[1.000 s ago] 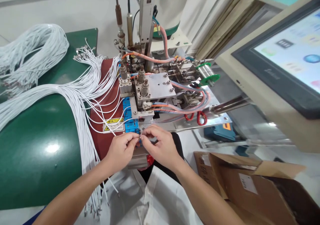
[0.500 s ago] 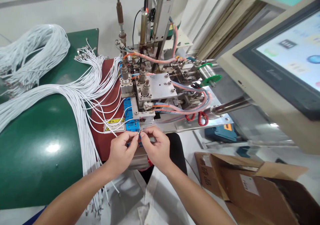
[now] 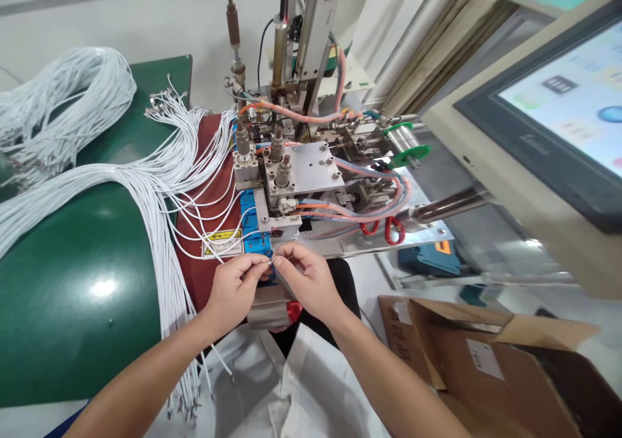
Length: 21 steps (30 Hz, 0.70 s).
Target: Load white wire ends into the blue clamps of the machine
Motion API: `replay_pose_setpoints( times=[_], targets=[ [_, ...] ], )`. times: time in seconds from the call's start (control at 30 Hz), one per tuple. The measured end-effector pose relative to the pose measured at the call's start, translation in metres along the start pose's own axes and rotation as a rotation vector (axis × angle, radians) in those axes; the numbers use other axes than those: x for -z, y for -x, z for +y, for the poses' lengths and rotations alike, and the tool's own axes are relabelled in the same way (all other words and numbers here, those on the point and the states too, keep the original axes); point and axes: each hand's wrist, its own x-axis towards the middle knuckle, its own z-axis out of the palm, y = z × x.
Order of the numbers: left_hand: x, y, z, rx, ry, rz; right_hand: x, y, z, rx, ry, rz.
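Observation:
My left hand (image 3: 238,290) pinches a white cable close to its end, just in front of the blue fixture blocks (image 3: 256,242). My right hand (image 3: 307,279) faces it, thumb and forefinger closed at the cable's small tip between the two hands. Fine detail of that tip is too small to make out. Several white cables (image 3: 204,218) run from a big bundle on the left across a reddish-brown board (image 3: 192,276) to the blue blocks. Behind the hands stands a metal machine (image 3: 311,169) with clamps and hoses.
A green table (image 3: 72,308) carries the cable bundle and a coiled bundle (image 3: 82,101) of white cables. A solder-like wire spool (image 3: 402,143) sits on the machine. To the right are a touch screen (image 3: 573,101) and an open cardboard box (image 3: 490,367).
Both hands stay pinched at the cable tip, with the fingers shifted slightly. My right wrist has moved a little right, and more of a red thing shows below the hands.

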Motion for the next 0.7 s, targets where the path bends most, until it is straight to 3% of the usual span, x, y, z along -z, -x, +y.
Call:
replay_pose_setpoints(
  times=[0.2, 0.4, 0.6, 0.7],
  targets=[
    [-0.0041, 0.0012, -0.0021, 0.022, 0.019, 0.045, -0.0009, 0.0059, 0.008, 0.042, 0.009, 0.212],
    [-0.0036, 0.0004, -0.0023, 0.014, -0.03, 0.051, 0.0009, 0.0079, 0.0037, 0.111, 0.063, 0.123],
    [-0.0045, 0.001, -0.002, 0.024, 0.023, 0.079, -0.0013, 0.0072, 0.0045, 0.108, 0.078, 0.185],
    [-0.005, 0.002, -0.002, 0.009, -0.007, 0.082, -0.0009, 0.0069, 0.004, 0.179, 0.12, 0.159]
  ],
)
